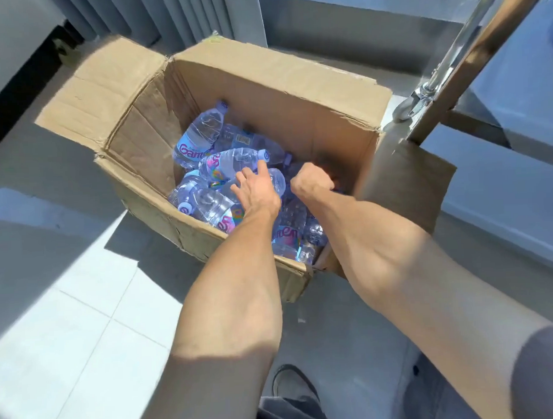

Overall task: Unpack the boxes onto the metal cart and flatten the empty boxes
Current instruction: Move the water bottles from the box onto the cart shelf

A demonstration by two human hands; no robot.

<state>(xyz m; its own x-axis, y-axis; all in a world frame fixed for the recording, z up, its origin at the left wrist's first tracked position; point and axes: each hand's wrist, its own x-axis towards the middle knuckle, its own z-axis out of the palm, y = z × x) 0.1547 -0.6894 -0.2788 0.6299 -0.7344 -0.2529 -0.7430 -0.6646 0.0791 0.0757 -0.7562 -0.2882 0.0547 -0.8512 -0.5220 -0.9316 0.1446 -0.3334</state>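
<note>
**Both hands down in the open box of water bottles**

The left hand reaches into the box with its fingers spread and fairly straight, the fingertips lying on a clear plastic water bottle with a blue and pink label; its grip is open, not curled round anything. The right hand is bent at the wrist with its fingers curled under and away from the camera; its grip looks closed, but what it holds, if anything, is hidden behind the knuckles. Both bare forearms run from the near edge of the view up into the box, the right one ending in a grey sleeve at the near right corner.

The brown, creased cardboard box stands on the pale tiled floor with its flaps folded outward. Inside lies a loose heap of the same clear bottles on their sides, several partly covered by the arms.

Just beside the box on the far right stands the shiny metal cart, only an upright post and one caster wheel in view; the rest is cut off. A dark shoe shows at the near edge.
</note>
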